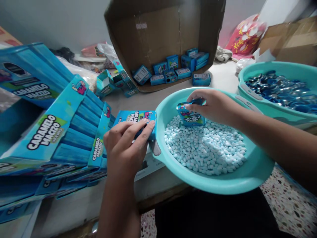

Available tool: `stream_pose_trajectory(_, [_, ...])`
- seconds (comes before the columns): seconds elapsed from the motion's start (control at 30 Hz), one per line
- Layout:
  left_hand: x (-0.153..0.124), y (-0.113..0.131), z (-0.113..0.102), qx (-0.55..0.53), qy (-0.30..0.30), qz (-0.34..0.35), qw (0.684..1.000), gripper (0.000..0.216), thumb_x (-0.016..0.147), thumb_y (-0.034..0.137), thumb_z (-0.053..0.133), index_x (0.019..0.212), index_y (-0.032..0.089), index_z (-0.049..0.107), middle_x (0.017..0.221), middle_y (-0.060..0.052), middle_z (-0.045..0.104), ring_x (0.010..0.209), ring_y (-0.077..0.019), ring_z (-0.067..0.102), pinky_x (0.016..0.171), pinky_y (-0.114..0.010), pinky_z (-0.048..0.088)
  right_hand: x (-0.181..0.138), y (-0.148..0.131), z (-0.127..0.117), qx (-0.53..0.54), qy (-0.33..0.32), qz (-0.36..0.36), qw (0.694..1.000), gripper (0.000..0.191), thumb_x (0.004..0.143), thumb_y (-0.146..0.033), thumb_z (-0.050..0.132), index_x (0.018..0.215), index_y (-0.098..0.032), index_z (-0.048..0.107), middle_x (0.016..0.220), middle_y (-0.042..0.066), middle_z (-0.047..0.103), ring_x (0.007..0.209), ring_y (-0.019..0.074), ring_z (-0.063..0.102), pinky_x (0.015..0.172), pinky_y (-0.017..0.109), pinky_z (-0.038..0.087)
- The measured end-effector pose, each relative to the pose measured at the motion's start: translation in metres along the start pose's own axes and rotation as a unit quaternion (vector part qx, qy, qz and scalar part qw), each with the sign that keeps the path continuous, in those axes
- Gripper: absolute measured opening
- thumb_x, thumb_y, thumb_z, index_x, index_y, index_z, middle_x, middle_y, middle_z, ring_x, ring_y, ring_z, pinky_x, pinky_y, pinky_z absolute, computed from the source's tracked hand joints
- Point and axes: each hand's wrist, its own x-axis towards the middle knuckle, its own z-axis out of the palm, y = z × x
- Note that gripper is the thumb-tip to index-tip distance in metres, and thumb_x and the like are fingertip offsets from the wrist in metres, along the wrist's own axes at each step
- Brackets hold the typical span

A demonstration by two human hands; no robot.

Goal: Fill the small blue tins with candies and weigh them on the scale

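Basin (213, 187), teal and wide, sits in front of you on the table (148, 100). Behind it, a brown carton (160, 39) has its opening facing you. At far right is a second basin (284, 110), and blue cases (47, 135) are stacked at left. Your left hand (123, 145) lies over a blue box (127, 115) beside the first basin, its fingers nearly straight; the thumb is hidden, so you cannot tell whether it grips. Your right hand (215, 105) reaches inside the first basin, thumb and fingers closed around a pack (190, 119), parted only by its thickness. That pack's lower edge touches the candies. Other packs (172, 62) lie in and before the carton. Smaller still, shiny blue pieces (279, 87) fill the second basin, and pale candies (205, 148) cover the first one's floor.
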Motion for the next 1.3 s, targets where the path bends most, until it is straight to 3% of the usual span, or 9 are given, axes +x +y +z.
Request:
stream_pose_trajectory(0.27, [-0.006, -0.008, -0.003, 0.019, 0.027, -0.026, 0.999, 0.071, 0.076, 0.012, 0.078, 0.140, 0.038, 0.058, 0.119, -0.005, 0.072, 0.107, -0.0273, 0.064, 0.098, -0.045, 0.050, -0.002, -0.001, -0.002, 0.005, 0.007, -0.002, 1.000, 0.031, 0.086, -0.052, 0.065, 0.100, -0.024, 0.070, 0.088, 0.003, 0.069, 0.072, 0.0181, 0.058, 0.064, 0.035, 0.043])
stream_pose_trajectory(0.33, [-0.007, -0.007, -0.005, 0.012, 0.023, -0.064, 0.998, 0.070, 0.074, 0.013, 0.080, 0.138, 0.035, 0.059, 0.121, -0.005, 0.071, 0.109, -0.0274, 0.064, 0.101, -0.045, 0.049, -0.002, -0.001, -0.002, 0.005, 0.009, -0.006, 1.000, 0.031, 0.086, -0.051, 0.065, 0.100, -0.024, 0.070, 0.088, 0.003, 0.068, 0.072, 0.0178, 0.057, 0.064, 0.035, 0.043])
stream_pose_trajectory(0.4, [-0.006, -0.002, -0.007, 0.004, 0.018, -0.155, 0.988, 0.064, 0.073, 0.018, 0.081, 0.133, 0.031, 0.061, 0.121, -0.007, 0.070, 0.110, -0.0286, 0.065, 0.102, -0.047, 0.049, -0.002, -0.001, -0.002, 0.006, 0.011, -0.006, 1.000, 0.030, 0.086, -0.050, 0.065, 0.100, -0.023, 0.070, 0.089, 0.003, 0.069, 0.072, 0.0177, 0.057, 0.064, 0.035, 0.043])
stream_pose_trajectory(0.57, [0.004, 0.006, -0.012, -0.148, 0.037, -0.452, 0.879, 0.058, 0.073, 0.027, 0.078, 0.124, 0.026, 0.051, 0.114, -0.007, 0.063, 0.097, -0.0253, 0.067, 0.079, -0.040, 0.058, -0.002, 0.001, -0.003, 0.002, 0.012, 0.001, 1.000, 0.029, 0.085, -0.050, 0.066, 0.099, -0.024, 0.070, 0.096, 0.004, 0.071, 0.075, 0.0192, 0.060, 0.068, 0.036, 0.045])
stream_pose_trajectory(0.73, [0.002, -0.006, -0.012, -0.208, -0.022, -0.565, 0.798, 0.073, 0.062, 0.011, 0.071, 0.129, 0.022, 0.042, 0.101, -0.007, 0.067, 0.078, -0.0191, 0.066, 0.064, -0.033, 0.057, -0.001, 0.002, -0.003, -0.006, 0.008, 0.006, 1.000, 0.031, 0.085, -0.053, 0.064, 0.100, -0.026, 0.070, 0.100, 0.004, 0.072, 0.077, 0.0211, 0.062, 0.069, 0.038, 0.047])
stream_pose_trajectory(0.83, [-0.003, -0.013, -0.010, -0.212, -0.024, -0.547, 0.809, 0.077, 0.063, 0.012, 0.069, 0.134, 0.021, 0.041, 0.123, -0.014, 0.066, 0.105, -0.0254, 0.067, 0.081, -0.040, 0.060, 0.000, 0.003, -0.001, -0.011, 0.005, 0.010, 1.000, 0.032, 0.084, -0.054, 0.065, 0.100, -0.027, 0.071, 0.101, 0.004, 0.072, 0.075, 0.0210, 0.062, 0.068, 0.039, 0.047])
stream_pose_trajectory(0.97, [-0.002, -0.011, -0.011, -0.264, 0.055, -0.421, 0.866, 0.074, 0.060, 0.013, 0.072, 0.130, 0.018, 0.051, 0.132, -0.016, 0.061, 0.129, -0.0308, 0.057, 0.117, -0.051, 0.043, -0.001, 0.004, 0.000, -0.013, -0.001, 0.003, 1.000, 0.031, 0.085, -0.054, 0.064, 0.099, -0.027, 0.072, 0.093, 0.003, 0.072, 0.072, 0.0204, 0.062, 0.066, 0.038, 0.047])
stream_pose_trajectory(1.1, [0.011, 0.003, -0.020, -0.354, 0.161, -0.342, 0.855, 0.064, 0.058, 0.008, 0.063, 0.119, 0.028, 0.067, 0.124, -0.002, 0.068, 0.127, -0.0270, 0.060, 0.121, -0.053, 0.039, -0.002, 0.003, 0.000, -0.016, 0.000, 0.005, 1.000, 0.033, 0.084, -0.054, 0.065, 0.099, -0.026, 0.073, 0.089, 0.004, 0.071, 0.072, 0.0211, 0.063, 0.066, 0.038, 0.047])
stream_pose_trajectory(1.3, [0.016, 0.013, -0.024, -0.329, 0.256, -0.386, 0.823, 0.059, 0.062, 0.003, 0.052, 0.104, 0.037, 0.076, 0.104, 0.007, 0.075, 0.115, -0.0192, 0.068, 0.119, -0.052, 0.044, 0.000, 0.004, 0.001, -0.014, 0.001, 0.002, 1.000, 0.033, 0.084, -0.055, 0.067, 0.100, -0.026, 0.072, 0.095, 0.006, 0.072, 0.080, 0.0245, 0.066, 0.069, 0.041, 0.049])
